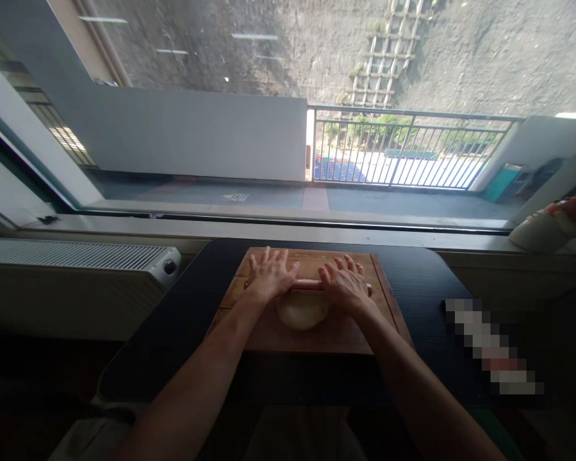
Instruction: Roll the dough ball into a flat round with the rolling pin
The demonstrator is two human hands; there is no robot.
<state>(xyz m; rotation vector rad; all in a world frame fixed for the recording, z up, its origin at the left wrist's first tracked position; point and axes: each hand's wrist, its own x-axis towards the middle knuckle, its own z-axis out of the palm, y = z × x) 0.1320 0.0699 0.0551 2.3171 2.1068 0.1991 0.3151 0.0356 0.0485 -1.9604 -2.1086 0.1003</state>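
Observation:
A wooden rolling pin (pixel 308 284) lies crosswise at the far edge of a pale, flattened round of dough (pixel 303 312). Both are on a wooden board (pixel 316 342). My left hand (pixel 271 275) rests palm down over the pin's left part, fingers stretched forward and spread. Over the right part lies my right hand (pixel 346 280), also palm down with its fingers extended. Neither hand wraps round the pin; the palms hide much of it, and only its middle and end tips show.
The board lies on a black table (pixel 172 333) by a window. A radiator (pixel 76 256) stands at the left. On the table's right is a blurred-out item (pixel 489 349). A white vessel (pixel 540 229) sits on the windowsill (pixel 412 238) at the right.

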